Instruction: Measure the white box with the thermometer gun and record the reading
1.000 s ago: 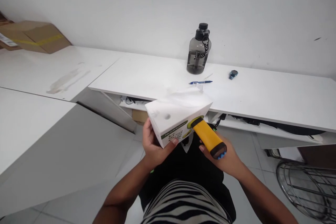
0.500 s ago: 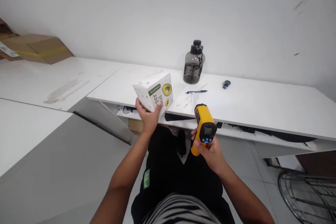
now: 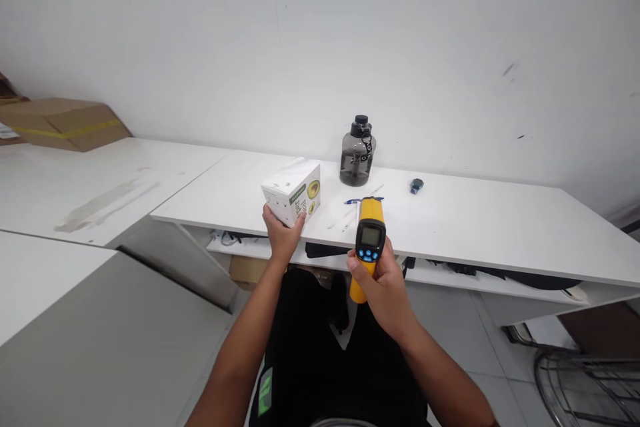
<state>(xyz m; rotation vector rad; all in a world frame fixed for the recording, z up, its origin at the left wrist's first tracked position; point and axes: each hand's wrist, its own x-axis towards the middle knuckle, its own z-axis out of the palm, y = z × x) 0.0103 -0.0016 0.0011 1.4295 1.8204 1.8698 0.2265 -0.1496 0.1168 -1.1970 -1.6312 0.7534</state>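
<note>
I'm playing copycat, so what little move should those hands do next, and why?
Maybe the left hand should ease the white box toward the middle of the table and rest it flat. It's gripped near the table's front edge, and I can't tell if it touches. The right hand can't easily help: it's holding the yellow gadget.

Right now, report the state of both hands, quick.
Left hand: closed on the white box with avocado pictures.
Right hand: closed around the handle of the yellow handheld device.
</note>
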